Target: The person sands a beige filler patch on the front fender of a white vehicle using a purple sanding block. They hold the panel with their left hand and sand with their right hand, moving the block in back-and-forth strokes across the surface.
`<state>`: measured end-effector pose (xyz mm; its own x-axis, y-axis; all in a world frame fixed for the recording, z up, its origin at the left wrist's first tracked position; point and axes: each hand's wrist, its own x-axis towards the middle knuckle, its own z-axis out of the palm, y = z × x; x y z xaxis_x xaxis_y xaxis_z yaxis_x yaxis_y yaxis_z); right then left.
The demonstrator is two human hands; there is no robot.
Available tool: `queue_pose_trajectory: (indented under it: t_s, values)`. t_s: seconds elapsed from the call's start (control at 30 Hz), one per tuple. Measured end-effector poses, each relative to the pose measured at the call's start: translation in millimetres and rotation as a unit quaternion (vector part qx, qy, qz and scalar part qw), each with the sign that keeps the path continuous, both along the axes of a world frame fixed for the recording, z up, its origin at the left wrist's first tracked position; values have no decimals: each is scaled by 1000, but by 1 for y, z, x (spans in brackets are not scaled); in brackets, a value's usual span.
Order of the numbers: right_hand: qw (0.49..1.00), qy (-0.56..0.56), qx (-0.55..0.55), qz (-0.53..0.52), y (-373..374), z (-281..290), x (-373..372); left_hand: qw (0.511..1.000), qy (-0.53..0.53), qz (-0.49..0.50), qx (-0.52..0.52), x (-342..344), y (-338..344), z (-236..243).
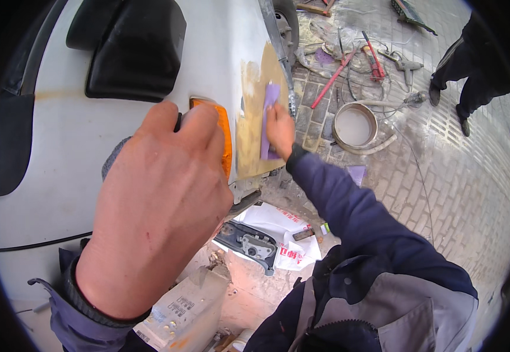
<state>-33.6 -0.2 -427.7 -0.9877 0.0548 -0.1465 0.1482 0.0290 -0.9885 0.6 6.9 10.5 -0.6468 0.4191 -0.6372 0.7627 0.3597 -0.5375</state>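
Observation:
My right hand (281, 130) is closed around a purple sheet of sandpaper (271, 94), pressed flat on a tan patch of filler (248, 138). The patch covers the corner of a white vehicle body (220, 35). Close to the camera, my left hand (158, 199) shows its back, with the fingers curled. A bit of something black shows between its fingers; what they hold is hidden. Just beyond that hand are an orange turn-signal lamp (225, 138) and a black side mirror (140, 50). A grey rounded edge peeks out beside the left hand.
A round basin of cloudy liquid (353, 124) stands on the paving beside a hose, cables and a red-handled tool (334, 81). Another purple sheet (356, 173) lies nearer. Below are a car part (246, 239), a white bag (296, 252) and a carton (178, 314). A person's legs (469, 64) stand at right.

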Motion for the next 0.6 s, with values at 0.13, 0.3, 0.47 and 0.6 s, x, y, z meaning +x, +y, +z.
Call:
queue_pose_trajectory:
  t_s: [0.13, 0.3, 0.47, 0.6]
  values:
    - [977, 178, 63, -98, -7, 10, 39, 1000, -10, -13, 3, -2, -1, 3]
    - [997, 72, 2, -25, 0, 1, -5, 1000, -1, -12, -2, -3, -1, 1]
    - [998, 60, 5, -20, 0, 13, 25, 1000, -11, -7, -7, -2, -1, 3]
    - [970, 215, 55, -99, -5, 17, 52, 1000, -7, -6, 22, -2, -3, 2]
